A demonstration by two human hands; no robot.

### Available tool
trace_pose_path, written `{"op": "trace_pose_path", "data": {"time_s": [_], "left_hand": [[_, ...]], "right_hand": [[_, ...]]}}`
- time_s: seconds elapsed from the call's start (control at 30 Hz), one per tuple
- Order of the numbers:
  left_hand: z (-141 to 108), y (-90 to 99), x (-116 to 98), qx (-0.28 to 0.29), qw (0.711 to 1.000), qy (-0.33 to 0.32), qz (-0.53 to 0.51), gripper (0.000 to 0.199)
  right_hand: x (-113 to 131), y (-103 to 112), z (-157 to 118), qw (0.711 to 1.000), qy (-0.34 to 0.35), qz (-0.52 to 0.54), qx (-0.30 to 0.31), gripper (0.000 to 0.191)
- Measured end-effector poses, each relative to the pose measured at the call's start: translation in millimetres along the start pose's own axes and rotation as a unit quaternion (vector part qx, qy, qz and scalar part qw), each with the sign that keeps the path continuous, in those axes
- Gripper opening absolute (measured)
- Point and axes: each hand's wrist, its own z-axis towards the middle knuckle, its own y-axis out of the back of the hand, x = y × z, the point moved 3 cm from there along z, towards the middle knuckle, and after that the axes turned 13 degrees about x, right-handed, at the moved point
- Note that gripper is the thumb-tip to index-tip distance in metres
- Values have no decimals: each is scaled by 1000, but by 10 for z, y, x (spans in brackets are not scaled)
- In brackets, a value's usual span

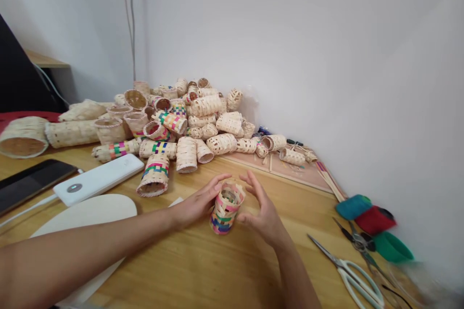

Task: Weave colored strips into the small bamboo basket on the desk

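A small woven basket (226,208) with pink, green, blue and yellow bands stands tilted on the wooden table (203,270), mouth facing up and away. My left hand (198,201) rests against its left side, fingers curled around the rim. On the basket's right side is my right hand (261,207), thumb touching the wall and fingers spread above the rim. Both forearms reach in from the lower edge.
A heap of small woven baskets (188,120) fills the far corner. A white power bank (99,178), a dark phone (31,182) and a white oval board (87,212) lie at left. Scissors (350,270), pliers (357,239) and coloured tape rolls (373,222) lie at right by the wall.
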Motion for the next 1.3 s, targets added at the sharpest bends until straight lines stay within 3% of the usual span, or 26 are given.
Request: {"op": "trace_pose_path", "data": {"time_s": [0.13,0.27,0.47,0.63,0.87,1.0,1.1,1.17,1.3], "left_hand": [[1,20,-17,-23,999,7,27,50],[-15,31,-35,-25,999,3,40,53],[4,29,-42,-26,1000,8,9,50],[45,49,-87,-48,993,-11,104,42],[38,71,-134,-54,982,-23,182,44],[21,82,-101,-31,986,-26,164,56],[34,69,-49,20,989,-28,143,81],[48,77,-20,20,988,-22,150,97],[74,116,-30,-15,990,-12,139,91]], "right_hand": [[-58,-34,30,999,-24,6,38,88],[-101,-100,48,999,-26,23,10,73],[-140,-123,47,997,-54,43,-26,68],[-141,-122,51,997,-48,45,-50,64],[-242,-120,38,996,-68,28,-43,64],[-210,-113,36,996,-72,17,-51,64],[-160,-122,34,995,-74,10,-67,63],[-144,-126,30,994,-74,5,-84,61],[-184,-104,18,991,-68,35,-108,61]]}}
